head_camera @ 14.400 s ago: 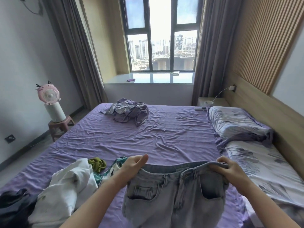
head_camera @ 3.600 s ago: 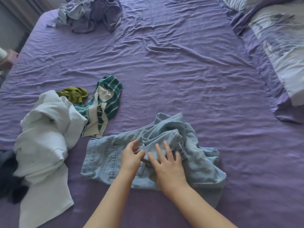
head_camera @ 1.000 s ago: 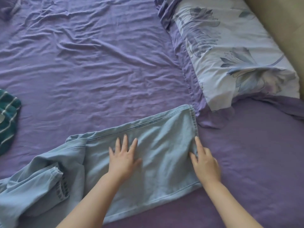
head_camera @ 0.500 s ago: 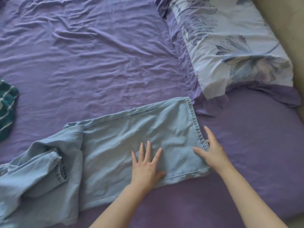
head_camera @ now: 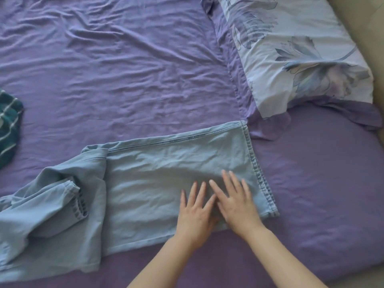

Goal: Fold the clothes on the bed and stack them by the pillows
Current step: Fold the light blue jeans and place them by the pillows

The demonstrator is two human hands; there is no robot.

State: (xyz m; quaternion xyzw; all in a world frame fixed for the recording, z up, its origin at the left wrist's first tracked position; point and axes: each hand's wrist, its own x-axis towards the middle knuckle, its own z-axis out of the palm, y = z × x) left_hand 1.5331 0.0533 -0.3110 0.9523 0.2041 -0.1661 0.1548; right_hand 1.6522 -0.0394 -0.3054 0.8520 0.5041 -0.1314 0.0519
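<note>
Light blue jeans [head_camera: 158,183] spread across the near part of the bed [head_camera: 124,80], legs laid flat and running toward the right, hem edge ending just short of the pillow [head_camera: 301,55]. Waist end bunched and rumpled at the left, reaching the left edge of the view. Pressed flat on the leg near the hem: left hand [head_camera: 196,215] and right hand [head_camera: 236,200], side by side and touching, fingers [head_camera: 232,179] straight and slightly spread, gripping nothing.

Just beyond the hem, a floral pillow with a purple border, its near corner almost meeting the denim. At the far left, well apart from the jeans, a green and white striped garment [head_camera: 8,125], cut off by the edge of the view. Nothing lying between jeans and pillow.

Compared with half a second ago: right hand moved off the hem edge and onto the leg panel, now beside the left; left hand about where it was. Jeans unmoved.

Wrinkled purple sheet open above the jeans, between striped garment and pillow. Bare sheet also to the right of the hem, below the pillow, out to the rounded mattress edge at lower right. Pale headboard [head_camera: 365,21] along the upper right corner.
</note>
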